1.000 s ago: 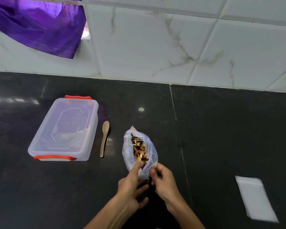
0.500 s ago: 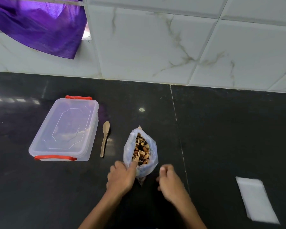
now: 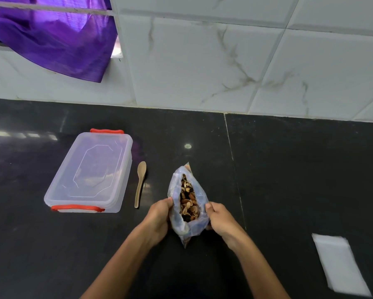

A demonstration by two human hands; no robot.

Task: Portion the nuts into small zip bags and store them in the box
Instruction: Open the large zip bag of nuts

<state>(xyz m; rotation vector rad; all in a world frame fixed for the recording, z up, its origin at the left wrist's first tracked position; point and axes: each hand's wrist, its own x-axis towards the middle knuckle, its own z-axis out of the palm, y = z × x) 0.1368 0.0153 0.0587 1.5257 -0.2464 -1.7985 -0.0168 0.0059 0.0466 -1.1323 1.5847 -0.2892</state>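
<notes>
A clear plastic bag [image 3: 199, 225] stands on the black counter at the centre, its mouth spread wide over brown and tan nuts [image 3: 187, 200]. My left hand [image 3: 159, 214] grips the bag's left side and my right hand [image 3: 219, 217] grips its right side, fingers curled round the plastic. A clear lidded box [image 3: 90, 173] with red clips lies to the left, lid shut. A small wooden spoon [image 3: 140, 183] lies between the box and the bag. A flat stack of small white zip bags [image 3: 340, 265] lies at the lower right.
The black stone counter [image 3: 299, 169] runs back to a white marble-tiled wall [image 3: 202, 61]. A purple cloth [image 3: 52, 37] hangs at the upper left above the counter. A seam in the counter passes just right of the bag.
Both hands have shifted from the bag's near corner to its two sides. The bag's mouth now stands wider open and the bag sits more upright.
</notes>
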